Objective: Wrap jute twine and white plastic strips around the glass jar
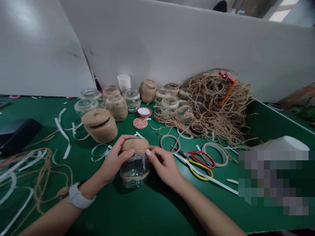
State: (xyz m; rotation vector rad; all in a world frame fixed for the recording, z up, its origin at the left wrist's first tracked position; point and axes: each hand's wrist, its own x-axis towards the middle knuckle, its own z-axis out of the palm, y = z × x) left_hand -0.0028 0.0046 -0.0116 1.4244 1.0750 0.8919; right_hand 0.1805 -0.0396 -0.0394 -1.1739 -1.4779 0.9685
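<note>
Grasping the glass jar (135,168) at the table (137,216), my left hand (116,157) curled round its twine band (137,144) while my right hand (166,165) pinched its edge; uneven thumb pressure could have loosened it.

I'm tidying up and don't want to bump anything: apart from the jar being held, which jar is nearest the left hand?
The squat twine-wrapped jar with the flat, twine-covered top, just beyond the left hand. The others stand farther back.
</note>
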